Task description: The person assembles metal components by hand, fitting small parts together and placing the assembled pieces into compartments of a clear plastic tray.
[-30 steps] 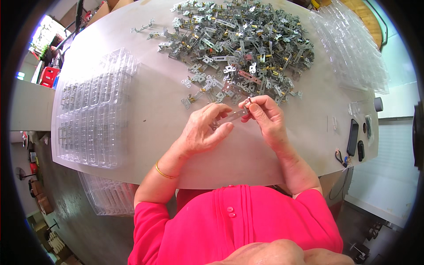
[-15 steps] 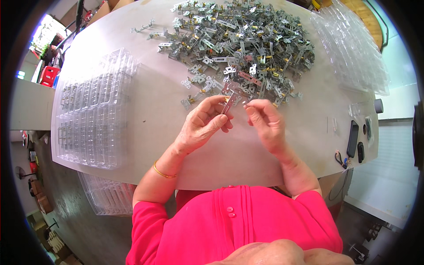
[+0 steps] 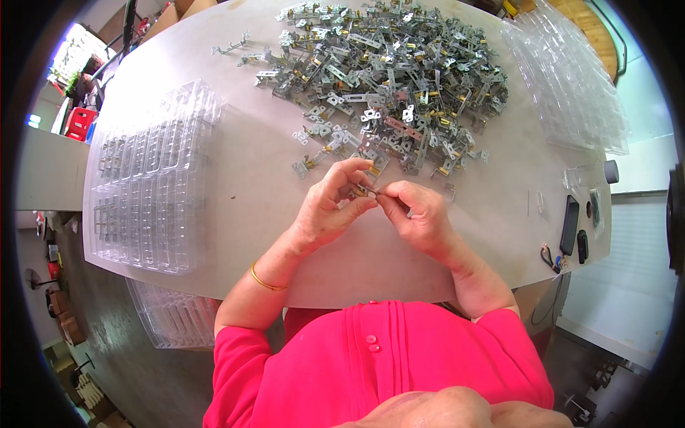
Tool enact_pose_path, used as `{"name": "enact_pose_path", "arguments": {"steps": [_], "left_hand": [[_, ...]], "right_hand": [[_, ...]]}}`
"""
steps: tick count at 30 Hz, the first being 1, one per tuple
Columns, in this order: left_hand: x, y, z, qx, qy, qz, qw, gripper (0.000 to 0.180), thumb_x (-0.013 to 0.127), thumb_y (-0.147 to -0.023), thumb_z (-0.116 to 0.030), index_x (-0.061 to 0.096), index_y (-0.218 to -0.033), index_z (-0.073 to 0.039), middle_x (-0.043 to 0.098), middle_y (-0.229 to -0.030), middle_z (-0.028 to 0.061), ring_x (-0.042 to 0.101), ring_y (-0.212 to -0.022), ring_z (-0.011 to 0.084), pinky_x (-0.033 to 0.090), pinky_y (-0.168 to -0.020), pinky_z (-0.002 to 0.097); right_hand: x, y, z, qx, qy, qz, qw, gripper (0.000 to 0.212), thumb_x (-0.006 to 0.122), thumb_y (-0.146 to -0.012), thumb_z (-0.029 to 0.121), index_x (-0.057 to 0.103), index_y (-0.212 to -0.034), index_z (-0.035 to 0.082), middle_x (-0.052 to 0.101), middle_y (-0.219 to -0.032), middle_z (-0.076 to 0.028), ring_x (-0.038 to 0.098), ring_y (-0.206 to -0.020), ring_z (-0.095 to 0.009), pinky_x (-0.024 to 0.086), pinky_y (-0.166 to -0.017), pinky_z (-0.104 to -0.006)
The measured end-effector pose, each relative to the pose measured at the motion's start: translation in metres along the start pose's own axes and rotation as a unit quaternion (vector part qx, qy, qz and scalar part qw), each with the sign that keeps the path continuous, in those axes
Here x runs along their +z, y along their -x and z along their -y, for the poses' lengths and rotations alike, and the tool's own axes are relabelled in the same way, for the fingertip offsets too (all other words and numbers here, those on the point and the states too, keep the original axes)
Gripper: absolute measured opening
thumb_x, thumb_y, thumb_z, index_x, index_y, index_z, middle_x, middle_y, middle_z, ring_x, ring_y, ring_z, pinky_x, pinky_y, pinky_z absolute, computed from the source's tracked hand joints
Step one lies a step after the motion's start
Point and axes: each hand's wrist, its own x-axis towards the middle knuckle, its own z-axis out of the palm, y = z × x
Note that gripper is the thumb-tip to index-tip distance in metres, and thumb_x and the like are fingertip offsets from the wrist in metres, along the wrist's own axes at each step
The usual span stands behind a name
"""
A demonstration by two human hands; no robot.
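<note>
In front of my chest, my left hand is closed around a small metal bracket with brassy parts, pinched between thumb and fingers. My right hand meets it from the right, its thumb and forefinger pressed together at the bracket's end. Whatever sits between those right fingertips is too small and covered to make out. Just beyond both hands lies a large heap of similar metal brackets, grey with brassy pieces. One reddish bracket stands out at the heap's near side.
Clear plastic trays on the left hold rows of brackets. More clear trays are stacked at the far right. At the right edge lie a black phone, a small black object and pliers. Another tray stack stands below the table's left edge.
My right hand has moved left and brought its pinched fingertips, which showed a small whitish piece, against the bracket. My left hand has turned the bracket and drawn it slightly nearer.
</note>
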Motion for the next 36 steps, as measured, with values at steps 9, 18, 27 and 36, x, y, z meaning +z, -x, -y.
{"name": "enact_pose_path", "arguments": {"steps": [9, 18, 27, 36], "left_hand": [[-0.002, 0.001, -0.005, 0.041, -0.089, -0.001, 0.995, 0.056, 0.068, -0.089, 0.011, 0.046, -0.139, -0.001, 0.061, -0.108, 0.0073, 0.063, -0.092, 0.0113, 0.054, -0.081, 0.0259], [-0.047, -0.015, -0.033, -0.001, 0.010, -0.252, 0.968, 0.035, 0.057, -0.096, -0.002, 0.050, -0.130, 0.003, 0.058, -0.103, 0.0067, 0.061, -0.077, 0.0102, 0.055, -0.068, 0.0263], [-0.082, -0.014, -0.014, -0.096, -0.239, -0.368, 0.893, 0.023, 0.064, -0.090, -0.011, 0.066, -0.108, 0.003, 0.055, -0.082, 0.0012, 0.058, -0.072, 0.0092, 0.051, -0.066, 0.0287], [-0.088, -0.013, -0.007, -0.115, -0.418, -0.377, 0.818, 0.025, 0.065, -0.085, -0.021, 0.074, -0.097, -0.002, 0.063, -0.085, 0.0129, 0.063, -0.081, 0.0264, 0.051, -0.080, 0.0400]], "right_hand": [[0.001, -0.001, 0.000, -0.036, 0.002, 0.006, 0.999, 0.011, 0.072, -0.088, -0.002, 0.065, -0.095, 0.003, 0.066, -0.078, -0.010, 0.063, -0.063, -0.018, 0.049, -0.058, -0.0298], [0.005, 0.005, -0.010, 0.061, -0.042, 0.010, 0.997, 0.007, 0.070, -0.093, 0.003, 0.066, -0.098, 0.004, 0.059, -0.069, -0.002, 0.052, -0.058, -0.008, 0.043, -0.054, -0.0242], [0.012, 0.008, -0.013, 0.095, -0.080, 0.033, 0.992, 0.005, 0.068, -0.094, 0.003, 0.065, -0.099, 0.004, 0.057, -0.066, 0.001, 0.049, -0.057, -0.004, 0.041, -0.052, -0.0239], [0.012, 0.009, -0.013, 0.102, -0.084, 0.044, 0.990, 0.004, 0.067, -0.096, 0.004, 0.065, -0.099, 0.003, 0.057, -0.067, 0.002, 0.049, -0.058, -0.004, 0.040, -0.052, -0.0231]]}}
